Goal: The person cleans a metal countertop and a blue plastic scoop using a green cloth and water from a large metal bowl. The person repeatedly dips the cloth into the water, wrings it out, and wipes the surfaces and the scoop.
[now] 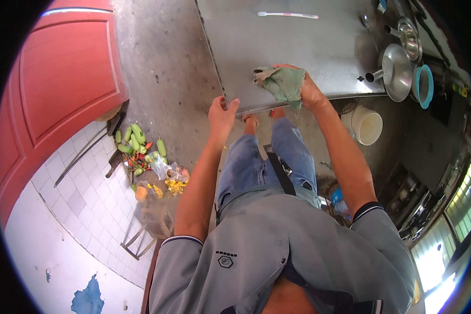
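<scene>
A crumpled grey-green cloth (283, 83) is in my right hand (311, 91), just above or on the metal tabletop (298, 47) near its front edge; part of the cloth hangs over that edge. The cloth hides some of my fingers. My left hand (223, 112) rests at the table's near left corner, its thumb at the rim and its fingers at the side edge; it holds no loose object. Farther back on the tabletop lies a white and pink toothbrush (288, 15).
Metal bowls (397, 72), a spoon (370, 30) and a turquoise-rimmed container (424, 86) are at the right. A white bucket (368, 126) stands below the table. Green vegetables (136, 135) and plastic bags (160, 167) lie left, below the red door (68, 74).
</scene>
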`<state>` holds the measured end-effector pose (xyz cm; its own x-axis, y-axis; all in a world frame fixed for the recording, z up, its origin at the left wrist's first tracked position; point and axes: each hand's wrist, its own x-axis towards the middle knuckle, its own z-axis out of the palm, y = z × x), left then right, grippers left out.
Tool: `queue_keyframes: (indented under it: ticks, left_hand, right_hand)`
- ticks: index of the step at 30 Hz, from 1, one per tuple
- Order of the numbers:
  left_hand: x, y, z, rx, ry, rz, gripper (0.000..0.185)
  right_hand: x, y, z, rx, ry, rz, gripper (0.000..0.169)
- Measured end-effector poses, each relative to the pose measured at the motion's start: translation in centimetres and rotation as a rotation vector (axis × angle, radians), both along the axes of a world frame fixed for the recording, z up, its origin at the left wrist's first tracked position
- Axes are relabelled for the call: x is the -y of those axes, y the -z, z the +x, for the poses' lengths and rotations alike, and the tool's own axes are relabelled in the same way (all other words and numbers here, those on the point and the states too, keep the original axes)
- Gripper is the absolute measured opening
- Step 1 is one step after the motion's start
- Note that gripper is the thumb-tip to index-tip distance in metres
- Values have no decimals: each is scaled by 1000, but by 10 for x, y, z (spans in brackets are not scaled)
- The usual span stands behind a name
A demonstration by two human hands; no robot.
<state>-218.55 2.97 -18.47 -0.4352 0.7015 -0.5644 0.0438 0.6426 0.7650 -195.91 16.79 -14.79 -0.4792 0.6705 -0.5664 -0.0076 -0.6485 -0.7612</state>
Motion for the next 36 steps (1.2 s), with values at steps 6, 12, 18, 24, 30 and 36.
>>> queue_keyframes:
  ticks: [6, 12, 18, 24, 30, 36]
  left_hand:
    - [-17, -9, -14, -34, 42, -37, 37]
    - [3, 29, -27, 103, 35, -82, 34]
    - [6, 6, -18, 214, 28, -164, 31]
    - [6, -5, -10, 322, 25, -131, 32]
    - [-1, -8, -15, 550, -136, -160, 40]
    - [-1, -4, -29, 803, -323, -211, 71]
  right_hand:
    - [-56, 11, -17, 57, 179, -88, 31]
    - [-90, 27, -20, 922, 20, 547, 43]
    - [-53, 19, -16, 981, -28, 869, 64]
    - [-23, -2, -100, 1320, -398, 954, 66]
    - [-58, 19, -139, 1196, -435, 1091, 57]
    - [39, 22, -118, 783, -752, 1154, 51]
